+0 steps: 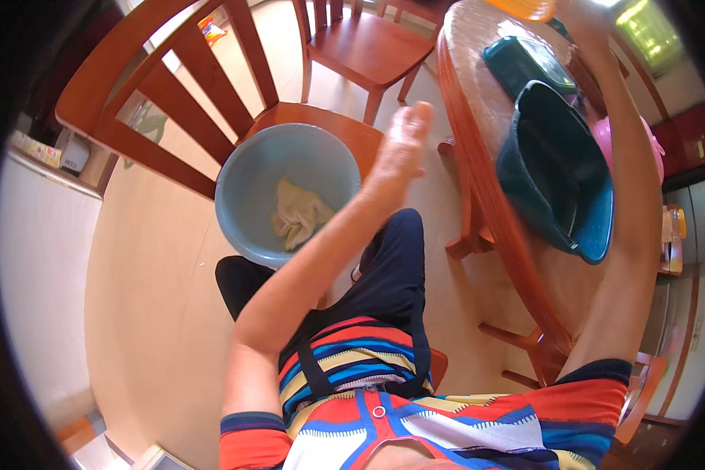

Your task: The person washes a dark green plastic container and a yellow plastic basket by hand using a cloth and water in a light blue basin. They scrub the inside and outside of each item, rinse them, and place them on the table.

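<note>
My left hand (408, 141) is stretched out in the air between the chair and the table, its fingers extended and holding nothing. Under that forearm, a light blue plastic basin (244, 158) rests on the wooden chair seat (329, 120). A crumpled pale yellowish cloth (299, 211) lies inside it. At the top right, my right hand (581, 23) is blurred by glare beside an orange plastic item (523, 8), cut off by the frame; its grip is unclear. Below it, a dark green plastic basin (526, 170) stands tilted on the table (464, 88).
Behind the green basin lies a green plastic container (526, 61), near a pink plastic item (652, 141) partly hidden by my right arm. A second wooden chair (370, 47) stands beyond. The first chair's slatted back (170, 111) rises at the left.
</note>
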`<state>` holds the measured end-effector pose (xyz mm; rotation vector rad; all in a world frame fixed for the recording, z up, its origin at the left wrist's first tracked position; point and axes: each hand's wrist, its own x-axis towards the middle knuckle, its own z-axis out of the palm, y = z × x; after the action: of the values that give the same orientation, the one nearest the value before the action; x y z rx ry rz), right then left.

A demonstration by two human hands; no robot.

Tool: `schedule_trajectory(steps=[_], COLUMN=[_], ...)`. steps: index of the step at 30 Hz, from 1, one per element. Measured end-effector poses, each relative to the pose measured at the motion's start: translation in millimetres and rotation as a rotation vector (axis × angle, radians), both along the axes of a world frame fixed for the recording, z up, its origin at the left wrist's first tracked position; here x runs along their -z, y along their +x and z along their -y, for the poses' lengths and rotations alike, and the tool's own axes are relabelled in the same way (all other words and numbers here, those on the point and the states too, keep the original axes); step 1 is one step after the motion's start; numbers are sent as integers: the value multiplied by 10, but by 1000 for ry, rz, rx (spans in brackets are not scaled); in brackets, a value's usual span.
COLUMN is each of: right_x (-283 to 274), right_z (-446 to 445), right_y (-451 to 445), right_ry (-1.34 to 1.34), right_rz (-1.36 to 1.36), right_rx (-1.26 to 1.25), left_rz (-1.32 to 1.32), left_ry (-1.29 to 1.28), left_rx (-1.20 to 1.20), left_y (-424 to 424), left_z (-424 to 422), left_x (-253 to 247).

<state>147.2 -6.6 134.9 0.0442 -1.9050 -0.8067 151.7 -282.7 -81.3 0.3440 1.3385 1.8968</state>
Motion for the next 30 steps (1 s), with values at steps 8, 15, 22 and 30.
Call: schedule_trajectory(steps=[8, 15, 22, 30], right_x=[1078, 1868, 2918, 4452], right_z=[1853, 3275, 3528, 3582], right_y=[-867, -634, -686, -376], right_ry=[-1900, -2298, -2211, -896], right_rz=[744, 1079, 1582, 1618], right_rx=[-544, -513, -582, -178], left_rz=[53, -21, -209, -796], left_ry=[498, 756, 197, -390], left_rx=[-271, -407, -967, -1054], left_y=[-714, -561, -613, -694], left_z=[1408, 2320, 2718, 2373], left_x=[406, 313, 890, 1802])
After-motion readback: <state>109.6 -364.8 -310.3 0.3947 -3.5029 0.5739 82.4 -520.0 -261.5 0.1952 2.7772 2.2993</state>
